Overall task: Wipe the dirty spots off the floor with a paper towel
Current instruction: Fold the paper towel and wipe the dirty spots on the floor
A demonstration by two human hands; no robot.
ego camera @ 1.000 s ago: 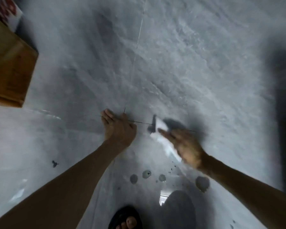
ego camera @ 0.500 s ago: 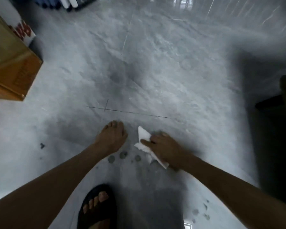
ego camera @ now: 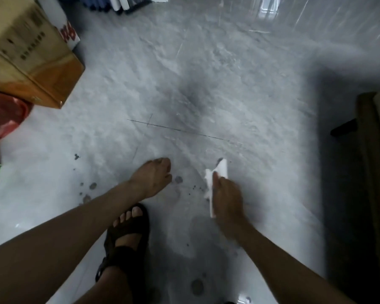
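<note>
The right hand grips the paper towel against the grey floor, the left hand rests open beside dark spots, a sandalled foot stands near, and a cardboard box sits far left.

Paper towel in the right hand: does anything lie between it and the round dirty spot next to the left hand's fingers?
Nothing visible. The paper towel under the right hand faces bare floor, with only small dark specks, up to the round spot. The left hand rests just beyond that spot.
</note>
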